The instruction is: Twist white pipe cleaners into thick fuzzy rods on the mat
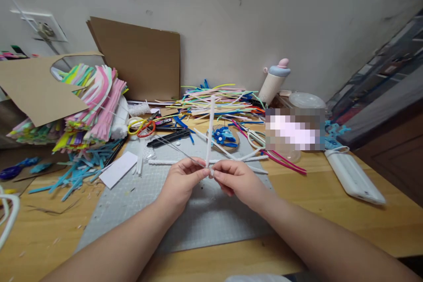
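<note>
Over the grey cutting mat, my left hand and my right hand meet with fingertips close together. Between them a white pipe cleaner stands upright, its lower end pinched by both hands. Thin dark wires run up and left from my left fingers. The small part at the fingertips is mostly hidden. Just behind lie several loose white pipe cleaners and a round piece with blue fuzzy flowers.
Bundles of coloured pipe cleaners stand at left; a loose pile lies along the wall. Orange-and-yellow-handled scissors, pale-handled scissors, a white card, a white power bank and a bottle surround the mat.
</note>
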`<state>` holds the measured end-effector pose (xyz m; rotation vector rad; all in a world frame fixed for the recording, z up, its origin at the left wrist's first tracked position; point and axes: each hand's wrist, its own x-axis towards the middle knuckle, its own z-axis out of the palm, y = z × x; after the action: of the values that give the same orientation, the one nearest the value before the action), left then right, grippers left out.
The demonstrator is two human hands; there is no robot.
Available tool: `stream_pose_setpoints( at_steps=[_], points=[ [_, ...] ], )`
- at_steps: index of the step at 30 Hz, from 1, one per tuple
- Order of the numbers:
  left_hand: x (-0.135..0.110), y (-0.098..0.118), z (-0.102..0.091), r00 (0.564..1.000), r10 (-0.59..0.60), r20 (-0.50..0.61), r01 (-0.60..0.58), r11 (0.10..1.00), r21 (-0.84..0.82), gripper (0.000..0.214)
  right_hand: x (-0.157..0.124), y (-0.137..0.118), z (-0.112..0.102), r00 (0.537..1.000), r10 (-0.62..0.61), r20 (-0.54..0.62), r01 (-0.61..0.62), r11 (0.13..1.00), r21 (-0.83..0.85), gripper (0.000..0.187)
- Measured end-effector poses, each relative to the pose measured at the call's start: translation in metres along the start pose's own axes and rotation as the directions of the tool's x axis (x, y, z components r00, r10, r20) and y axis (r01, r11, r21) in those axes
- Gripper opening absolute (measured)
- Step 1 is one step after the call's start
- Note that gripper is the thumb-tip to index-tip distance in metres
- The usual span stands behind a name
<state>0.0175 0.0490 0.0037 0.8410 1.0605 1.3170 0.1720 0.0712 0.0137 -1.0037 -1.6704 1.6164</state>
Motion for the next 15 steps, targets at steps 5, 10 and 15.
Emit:
stream_pose_setpoints(
  at_steps=[5, 10, 15],
  points=[
    [0.0, 0.003, 0.0, 0.999, -0.007, 0.04, 0.004, 0.997, 0.083, 0.019, 0.001, 0.002, 0.0, 1.0, -0.031, -0.003, 0.03, 0.998, -0.058, 0.02],
    [0.001, 0.004, -0.001, 0.998, 0.027, -0.053, -0.025, 0.999, 0.032, 0.02, -0.007, 0.007, 0.003, 0.91, -0.404, -0.096, 0.284, 0.774, -0.566, 0.02],
    [0.003, 0.001, -0.002, 0.997, -0.001, -0.072, -0.002, 0.999, -0.044, 0.021, -0.009, 0.009, -0.001, 0.83, -0.551, 0.082, 0.392, 0.474, -0.789, 0.016]
  ],
)
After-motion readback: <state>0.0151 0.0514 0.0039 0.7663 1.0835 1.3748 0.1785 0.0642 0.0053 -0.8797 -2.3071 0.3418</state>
